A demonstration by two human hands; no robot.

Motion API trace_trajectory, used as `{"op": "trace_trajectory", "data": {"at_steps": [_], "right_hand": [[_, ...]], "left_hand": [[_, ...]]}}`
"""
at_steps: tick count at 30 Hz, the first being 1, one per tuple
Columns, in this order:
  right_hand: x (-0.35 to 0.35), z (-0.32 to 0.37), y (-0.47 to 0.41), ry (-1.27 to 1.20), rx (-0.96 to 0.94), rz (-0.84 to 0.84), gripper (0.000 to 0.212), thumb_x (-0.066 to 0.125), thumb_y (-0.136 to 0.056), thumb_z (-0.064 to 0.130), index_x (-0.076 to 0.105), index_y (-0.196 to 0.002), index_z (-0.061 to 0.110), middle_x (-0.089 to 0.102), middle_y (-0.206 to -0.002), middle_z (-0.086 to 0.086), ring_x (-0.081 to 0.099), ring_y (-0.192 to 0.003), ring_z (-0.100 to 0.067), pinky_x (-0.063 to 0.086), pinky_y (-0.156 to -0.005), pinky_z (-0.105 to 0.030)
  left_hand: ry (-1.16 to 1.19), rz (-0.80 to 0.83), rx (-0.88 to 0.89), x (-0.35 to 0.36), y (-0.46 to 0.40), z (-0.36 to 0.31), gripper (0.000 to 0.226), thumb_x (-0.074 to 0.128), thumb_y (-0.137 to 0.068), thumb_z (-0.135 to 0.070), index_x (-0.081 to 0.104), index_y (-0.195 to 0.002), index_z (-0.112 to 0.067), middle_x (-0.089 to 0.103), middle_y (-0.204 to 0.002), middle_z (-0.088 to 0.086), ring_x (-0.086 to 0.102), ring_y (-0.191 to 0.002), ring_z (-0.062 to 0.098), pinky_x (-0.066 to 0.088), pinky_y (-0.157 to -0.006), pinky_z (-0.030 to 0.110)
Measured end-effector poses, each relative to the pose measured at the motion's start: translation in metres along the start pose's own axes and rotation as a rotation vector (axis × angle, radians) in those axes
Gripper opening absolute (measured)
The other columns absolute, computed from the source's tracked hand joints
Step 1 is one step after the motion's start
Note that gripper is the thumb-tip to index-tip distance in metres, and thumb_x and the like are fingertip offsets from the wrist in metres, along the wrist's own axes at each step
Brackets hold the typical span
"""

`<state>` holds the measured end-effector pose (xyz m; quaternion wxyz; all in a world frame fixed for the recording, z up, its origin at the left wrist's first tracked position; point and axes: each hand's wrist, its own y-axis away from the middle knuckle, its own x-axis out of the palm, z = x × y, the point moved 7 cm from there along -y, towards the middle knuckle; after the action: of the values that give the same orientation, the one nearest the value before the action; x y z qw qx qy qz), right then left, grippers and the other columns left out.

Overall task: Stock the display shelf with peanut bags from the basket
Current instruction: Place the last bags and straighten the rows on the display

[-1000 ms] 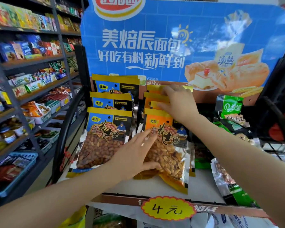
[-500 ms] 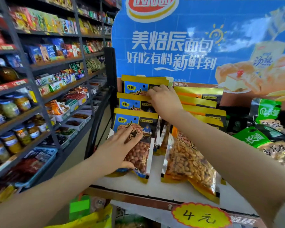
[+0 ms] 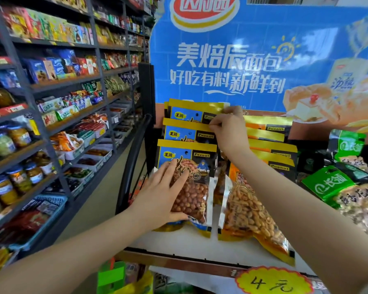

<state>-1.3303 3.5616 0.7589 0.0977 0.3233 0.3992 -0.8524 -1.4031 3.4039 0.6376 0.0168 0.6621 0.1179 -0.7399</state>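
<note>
Left hand (image 3: 157,198) flat, fingers spread, on front blue peanut bag (image 3: 191,177) on display shelf (image 3: 232,248). Right hand (image 3: 229,132) pinches top edge of rear blue bag (image 3: 191,112). Orange bags (image 3: 253,209) beside.

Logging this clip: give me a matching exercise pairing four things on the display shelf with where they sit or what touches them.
Things:
1. front blue peanut bag
2. rear blue peanut bag
3. orange peanut bag
4. green bags

Places:
A. far right of the shelf
B. under the left hand
C. top edge pinched by the right hand
D. lying front, right of the blue row

Pairs: 1-B, 2-C, 3-D, 4-A
</note>
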Motion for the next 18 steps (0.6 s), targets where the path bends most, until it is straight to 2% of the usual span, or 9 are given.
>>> {"op": "trace_trajectory", "data": {"at_steps": [4, 9, 14, 16, 18], "right_hand": [[0.004, 0.022, -0.002, 0.038, -0.092, 0.021, 0.018, 0.054, -0.088, 0.005, 0.071, -0.094, 0.002, 0.047, -0.13, -0.016, 0.048, -0.118, -0.032, 0.041, -0.092, -0.032], [0.004, 0.029, 0.001, 0.142, -0.199, 0.069, 0.015, 0.054, -0.088, 0.003, 0.067, -0.094, -0.001, 0.056, -0.118, -0.016, 0.052, -0.107, -0.035, 0.05, -0.083, -0.04], [-0.003, 0.016, 0.003, 0.118, -0.132, 0.059, 0.014, 0.055, -0.087, 0.002, 0.067, -0.091, -0.004, 0.058, -0.107, -0.021, 0.057, -0.096, -0.037, 0.049, -0.082, -0.039], [-0.005, 0.015, 0.004, 0.105, -0.136, 0.081, 0.015, 0.058, -0.086, 0.005, 0.065, -0.098, -0.002, 0.058, -0.108, -0.021, 0.057, -0.097, -0.035, 0.046, -0.083, -0.037], [-0.015, 0.014, 0.008, 0.087, -0.164, 0.102, 0.025, 0.061, -0.085, 0.01, 0.059, -0.109, 0.003, 0.06, -0.107, -0.017, 0.056, -0.096, -0.029, 0.042, -0.08, -0.032]], "left_hand": [[-0.068, 0.042, 0.063, -0.002, 0.009, 0.004, 0.088, 0.042, -0.084, -0.063, -0.007, -0.147, -0.024, -0.019, -0.155, 0.011, -0.017, -0.143, 0.025, 0.017, -0.116, 0.038], [-0.032, 0.039, 0.075, 0.0, 0.01, 0.005, 0.088, 0.048, -0.084, -0.058, -0.004, -0.147, -0.026, -0.016, -0.156, 0.008, -0.013, -0.144, 0.022, 0.034, -0.109, 0.036], [-0.034, 0.049, 0.072, -0.002, 0.005, 0.002, 0.088, 0.048, -0.084, -0.055, -0.004, -0.147, -0.024, -0.016, -0.156, 0.007, -0.013, -0.144, 0.021, 0.032, -0.111, 0.037], [-0.013, 0.047, 0.076, -0.006, 0.006, 0.002, 0.087, 0.049, -0.084, -0.056, -0.001, -0.147, -0.023, -0.012, -0.157, 0.005, -0.01, -0.144, 0.021, 0.029, -0.112, 0.038], [0.047, 0.026, 0.084, -0.011, 0.008, 0.001, 0.083, 0.049, -0.085, -0.055, 0.004, -0.147, -0.022, -0.006, -0.158, 0.002, -0.007, -0.145, 0.019, 0.023, -0.114, 0.038]]}}
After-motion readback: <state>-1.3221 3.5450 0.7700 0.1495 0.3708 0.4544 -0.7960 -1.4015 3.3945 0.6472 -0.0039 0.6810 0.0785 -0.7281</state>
